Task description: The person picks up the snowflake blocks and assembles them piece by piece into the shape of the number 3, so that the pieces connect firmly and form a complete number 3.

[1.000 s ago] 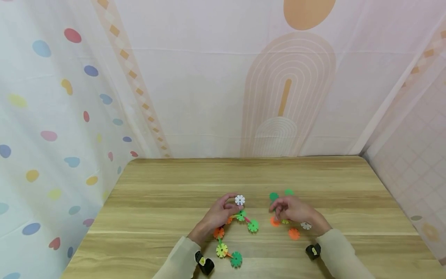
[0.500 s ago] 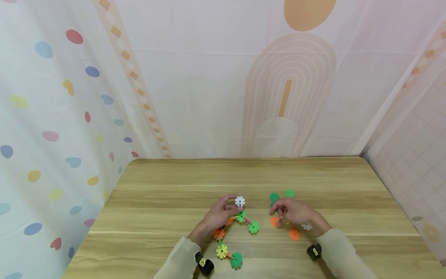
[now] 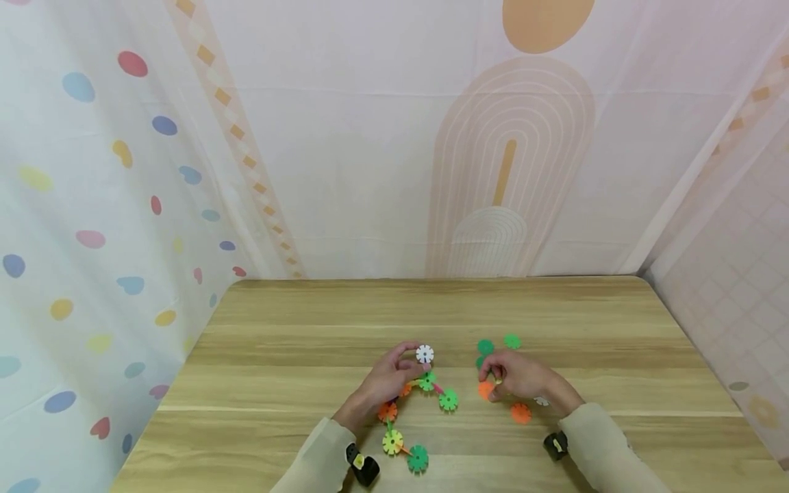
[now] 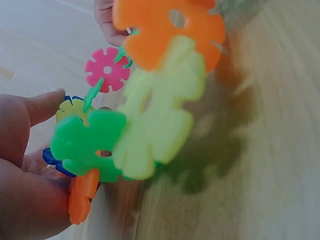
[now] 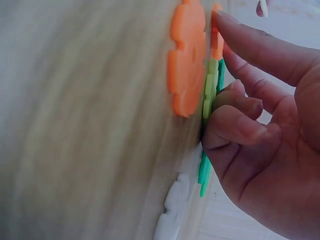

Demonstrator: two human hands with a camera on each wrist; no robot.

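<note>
Head view looks down from above; both wrist views sit close at the table [image 3: 296, 356].

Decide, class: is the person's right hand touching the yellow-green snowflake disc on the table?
Touching. The right wrist view shows the right hand with curled fingertips pressed against the edge of the yellow-green disc, no gap between them.

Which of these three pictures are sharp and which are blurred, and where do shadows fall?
Head view: sharp and evenly lit, with straight lines bowed toward the edges. Left wrist view: the snowflake-disc chain is close and soft, throwing a dark shadow on the table. Right wrist view: the tabletop is smeared, while the right hand and orange disc are fairly clear.
</note>
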